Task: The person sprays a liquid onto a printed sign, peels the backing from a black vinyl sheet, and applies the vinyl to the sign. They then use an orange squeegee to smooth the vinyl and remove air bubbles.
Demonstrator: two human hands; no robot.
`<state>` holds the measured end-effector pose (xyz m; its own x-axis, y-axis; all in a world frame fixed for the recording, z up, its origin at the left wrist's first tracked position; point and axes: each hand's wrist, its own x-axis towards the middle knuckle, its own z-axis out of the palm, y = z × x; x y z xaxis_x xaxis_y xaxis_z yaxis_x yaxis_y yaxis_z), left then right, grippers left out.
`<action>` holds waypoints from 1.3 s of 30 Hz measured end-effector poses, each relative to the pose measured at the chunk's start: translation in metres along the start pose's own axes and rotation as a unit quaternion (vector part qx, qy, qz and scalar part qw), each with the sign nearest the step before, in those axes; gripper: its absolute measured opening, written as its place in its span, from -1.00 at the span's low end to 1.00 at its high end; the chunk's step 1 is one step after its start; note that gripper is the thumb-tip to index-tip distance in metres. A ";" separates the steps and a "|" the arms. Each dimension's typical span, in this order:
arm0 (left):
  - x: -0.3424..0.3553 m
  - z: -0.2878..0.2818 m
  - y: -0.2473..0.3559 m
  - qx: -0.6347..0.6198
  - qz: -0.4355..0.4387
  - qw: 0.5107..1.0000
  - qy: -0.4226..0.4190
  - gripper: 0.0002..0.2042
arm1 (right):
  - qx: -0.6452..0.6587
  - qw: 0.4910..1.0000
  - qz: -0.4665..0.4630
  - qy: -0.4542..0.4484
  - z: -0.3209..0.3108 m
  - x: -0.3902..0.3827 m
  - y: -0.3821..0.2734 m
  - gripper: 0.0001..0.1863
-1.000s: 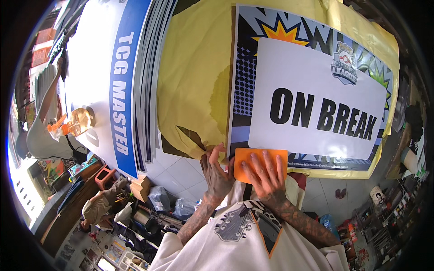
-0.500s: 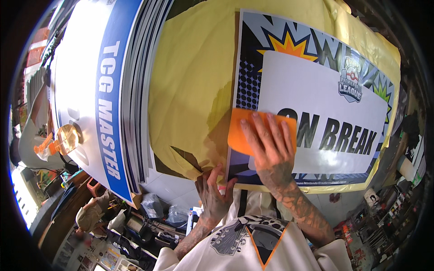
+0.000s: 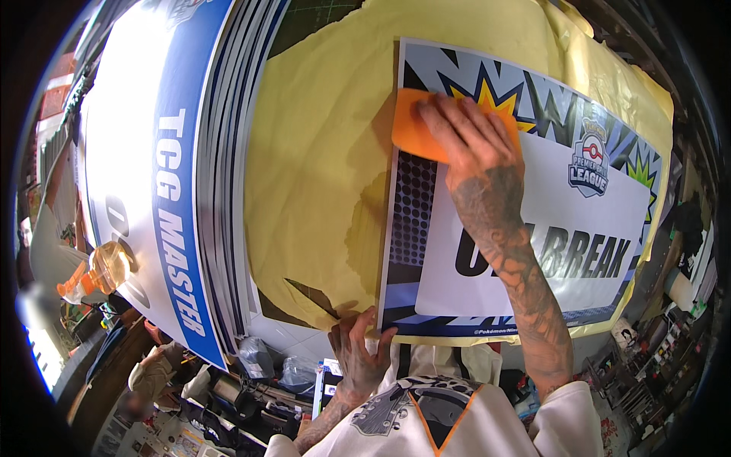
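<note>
A glossy printed sign (image 3: pixel 487 190) with a starburst border and large black lettering lies on yellow backing paper (image 3: pixel 320 152). My right hand (image 3: pixel 483 145) presses a flat orange pad (image 3: pixel 415 137) against the sign's upper left part, fingers laid over the pad. Its palm and forearm pass above the white middle of the sign and hide part of the lettering. At the sign's lower left corner rests my left hand (image 3: pixel 362 350), thumb and fingers apart, touching the edge of the yellow paper. A dark wet-looking patch (image 3: pixel 365 228) marks the paper along the sign's left side.
A thick stack of blue-and-white printed boards (image 3: pixel 179 198) stands to the left. On it lies a clear spray bottle (image 3: pixel 106 266) with an orange trigger. Plastic bags (image 3: pixel 297 373) are on the floor below, and cluttered shelves (image 3: pixel 647 381) stand at the lower right.
My right hand has slid the orange pad up along the sign's left side, from beside the lettering to the starburst. My left hand stays near the lower left corner.
</note>
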<state>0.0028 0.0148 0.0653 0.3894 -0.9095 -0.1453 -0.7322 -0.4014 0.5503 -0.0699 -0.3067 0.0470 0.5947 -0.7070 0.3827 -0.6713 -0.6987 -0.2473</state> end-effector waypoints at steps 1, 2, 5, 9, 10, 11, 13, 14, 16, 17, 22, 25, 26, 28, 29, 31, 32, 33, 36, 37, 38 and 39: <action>-0.001 0.000 0.000 0.002 0.000 1.000 -0.003 -0.34 | 0.010 1.000 0.000 0.005 0.003 0.006 0.004 -0.66; 0.000 0.000 0.000 0.004 0.000 1.000 -0.005 -0.34 | 0.008 1.000 -0.001 0.010 0.006 0.011 0.009 -0.65; 0.005 -0.003 0.006 -0.002 0.007 1.000 0.003 -0.34 | 0.007 1.000 -0.011 0.015 0.009 0.025 0.017 -0.63; 0.001 -0.001 0.002 -0.018 -0.013 1.000 -0.016 -0.34 | -0.003 1.000 -0.012 0.019 0.011 0.037 0.024 -0.61; 0.000 0.000 0.002 -0.019 -0.015 1.000 -0.018 -0.34 | -0.005 1.000 -0.011 0.019 0.014 0.039 0.025 -0.61; -0.001 0.000 0.001 -0.020 -0.017 0.999 -0.020 -0.34 | -0.008 1.000 -0.009 0.019 0.017 0.040 0.026 -0.61; 0.005 -0.003 0.006 -0.011 -0.007 1.000 -0.009 -0.34 | -0.005 1.000 -0.010 0.023 0.020 0.044 0.028 -0.60; 0.007 -0.004 0.007 -0.007 -0.001 1.000 -0.004 -0.34 | 0.001 1.000 -0.013 0.027 0.021 0.045 0.029 -0.59; 0.006 -0.005 0.008 0.002 0.000 1.000 -0.003 -0.33 | 0.014 1.000 -0.005 0.013 0.021 0.051 0.034 -0.57; 0.005 -0.005 0.008 0.006 0.001 1.000 -0.002 -0.33 | 0.021 1.000 0.004 -0.004 0.021 0.056 0.039 -0.55; 0.004 0.000 -0.001 -0.016 -0.025 1.000 -0.004 -0.35 | 0.021 1.000 0.012 0.013 -0.017 0.027 0.023 -0.45; -0.006 0.005 -0.008 0.010 0.004 0.999 0.043 -0.41 | 0.037 0.995 0.005 -0.093 -0.071 -0.047 -0.022 -0.47; 0.006 -0.001 -0.009 -0.018 0.005 1.000 -0.002 -0.46 | 0.049 0.987 0.031 -0.147 -0.094 -0.079 -0.037 -0.48; 0.010 -0.005 -0.013 -0.043 0.001 0.999 0.010 -0.54 | 0.090 0.967 0.034 -0.237 -0.132 -0.128 -0.073 -0.52; 0.018 -0.007 -0.017 -0.031 0.029 0.999 0.020 -0.55 | 0.104 0.960 0.031 -0.259 -0.136 -0.155 -0.086 -0.55; 0.028 -0.018 -0.020 -0.009 0.086 0.996 0.031 -0.58 | 0.145 0.944 0.049 -0.291 -0.151 -0.177 -0.104 -0.57; 0.034 -0.021 -0.017 0.000 0.099 0.994 0.037 -0.60 | 0.147 0.948 0.050 -0.279 -0.152 -0.179 -0.104 -0.58; 0.043 -0.023 -0.017 0.000 0.120 0.992 0.031 -0.60 | 0.148 0.952 0.051 -0.265 -0.152 -0.180 -0.102 -0.60; 0.078 -0.029 -0.016 0.008 0.181 0.983 0.018 -0.62 | 0.276 0.920 0.172 -0.218 -0.135 -0.164 -0.079 -0.69; 0.097 -0.030 -0.010 0.021 0.205 0.978 0.013 -0.64 | 0.260 0.935 0.176 -0.162 -0.127 -0.142 -0.068 -0.73; 0.119 -0.028 -0.005 0.022 0.245 0.969 0.014 -0.64 | 0.275 0.922 0.222 -0.161 -0.121 -0.119 -0.056 -0.79; 0.138 -0.027 -0.004 0.021 0.272 0.962 0.021 -0.65 | 0.260 0.930 0.182 -0.186 -0.120 -0.092 -0.039 -0.88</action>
<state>0.0742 -0.1060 0.0655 -0.0365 -0.9812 0.1893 -0.8552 0.1286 0.5021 -0.1511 -0.2010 0.1282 0.5458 -0.8291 -0.1210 -0.6113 -0.2953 -0.7342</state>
